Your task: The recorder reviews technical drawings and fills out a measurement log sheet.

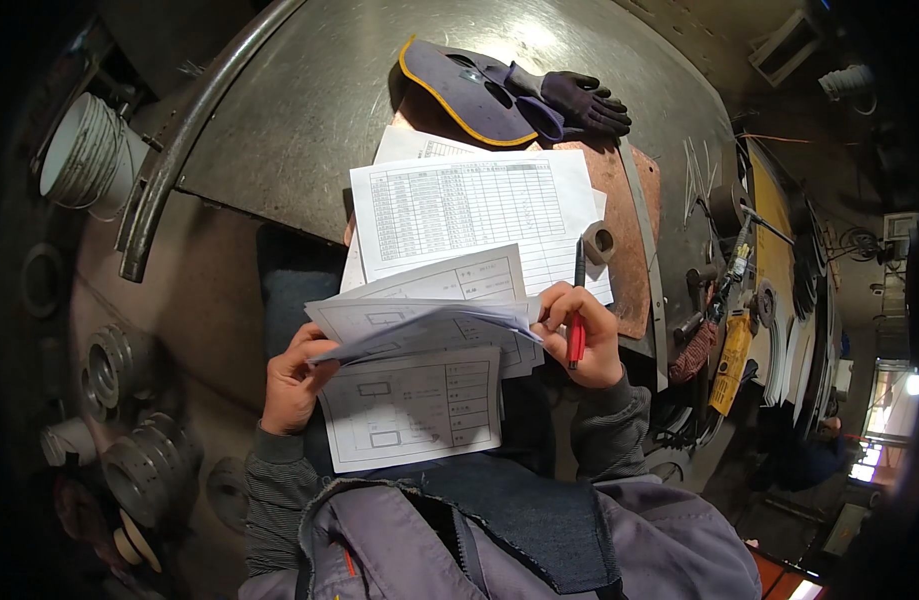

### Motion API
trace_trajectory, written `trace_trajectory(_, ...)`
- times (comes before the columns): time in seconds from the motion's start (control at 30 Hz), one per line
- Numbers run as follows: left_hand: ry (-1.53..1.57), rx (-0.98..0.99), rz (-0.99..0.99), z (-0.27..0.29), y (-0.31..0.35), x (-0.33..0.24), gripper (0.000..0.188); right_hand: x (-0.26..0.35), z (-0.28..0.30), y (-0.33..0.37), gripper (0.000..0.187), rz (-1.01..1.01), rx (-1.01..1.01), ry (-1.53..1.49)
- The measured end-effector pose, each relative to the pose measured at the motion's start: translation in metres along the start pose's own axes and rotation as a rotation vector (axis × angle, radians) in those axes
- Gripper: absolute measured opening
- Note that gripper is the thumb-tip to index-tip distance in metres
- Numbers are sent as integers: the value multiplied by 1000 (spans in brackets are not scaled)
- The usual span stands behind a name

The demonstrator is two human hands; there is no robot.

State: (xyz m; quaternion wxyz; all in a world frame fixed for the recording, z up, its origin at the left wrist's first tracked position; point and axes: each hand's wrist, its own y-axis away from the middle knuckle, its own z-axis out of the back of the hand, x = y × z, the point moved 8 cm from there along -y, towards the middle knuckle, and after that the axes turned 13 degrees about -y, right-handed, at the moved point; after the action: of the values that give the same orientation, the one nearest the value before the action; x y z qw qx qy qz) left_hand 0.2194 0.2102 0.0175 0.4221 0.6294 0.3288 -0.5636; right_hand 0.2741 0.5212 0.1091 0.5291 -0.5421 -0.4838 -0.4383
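Note:
A stack of printed drawing sheets (409, 395) is spread between my two hands above my lap. My left hand (297, 378) pinches the left edge of the upper sheets. At their right edge, my right hand (582, 335) grips the papers between thumb and fingers, with a red and black pen (577, 335) also tucked in that hand. One loose sheet hangs below, showing line drawings and a column of boxes. Just beyond lies a printed table sheet (464, 205) on other papers. A steel nut-like block (599, 243) rests on its right edge.
A metal worktable (299, 110) carries a grey face mask with yellow trim (464, 90) and a dark work glove (584, 103). A copper-coloured plate (639, 280) and a steel strip (644, 230) lie under and beside the papers. Tools clutter the right; metal rings (149, 470) sit on the left floor.

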Motion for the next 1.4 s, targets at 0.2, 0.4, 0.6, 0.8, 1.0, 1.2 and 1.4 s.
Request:
trace_trajectory(0.2,-67,49,-104,-1,0,-3,13,-17,17,1,18,-135,-265,-46)
trace_trajectory(0.4,-100,57,-120,-6,-1,-11,10,-20,21,2,16,-194,-329,-11)
trace_trajectory(0.6,-166,53,-72,2,1,-7,10,-22,20,-1,15,-191,-350,33)
trace_trajectory(0.8,-264,-35,-44,4,4,-6,25,-14,18,-10,17,-95,-345,84)
trace_trajectory(1.0,-249,6,-38,-1,4,5,24,-23,25,-4,17,-122,-372,105)
trace_trajectory(1.2,-351,120,43,-8,2,1,26,-24,24,-2,17,-111,-406,57)
trace_trajectory(1.4,-397,175,-110,-23,1,-26,17,-29,28,-3,18,-250,-386,-98)
